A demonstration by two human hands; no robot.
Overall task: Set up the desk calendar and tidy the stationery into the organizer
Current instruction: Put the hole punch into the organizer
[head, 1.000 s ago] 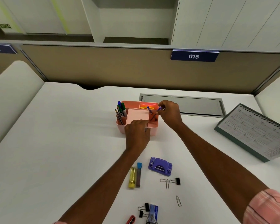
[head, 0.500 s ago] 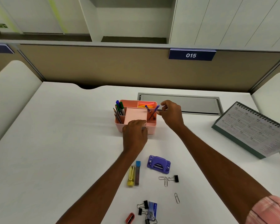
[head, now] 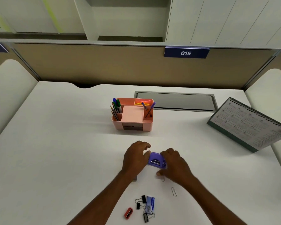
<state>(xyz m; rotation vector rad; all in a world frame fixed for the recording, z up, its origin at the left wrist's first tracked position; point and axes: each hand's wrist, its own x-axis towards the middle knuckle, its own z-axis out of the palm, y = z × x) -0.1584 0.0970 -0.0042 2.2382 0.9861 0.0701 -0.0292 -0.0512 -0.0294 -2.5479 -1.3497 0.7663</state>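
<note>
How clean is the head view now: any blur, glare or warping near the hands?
Head view: soft even light, no glare on the desk; left hand, right hand and purple hole punch slightly motion-blurred; wide-angle lens bows the partition.

One head-worn wide-angle camera looks forward and down over the white desk (head: pixel 58 143) toward the beige partition (head: pixel 104 65).

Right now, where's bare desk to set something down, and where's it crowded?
Free: the wide stretch left of organizer and left hand; the strip between organizer and hands; the patch between organizer and calendar, before the cable hatch. Crowded: near edge: hole punch at right hand, binder clips, staple box, sharpener, paper clip.
</note>
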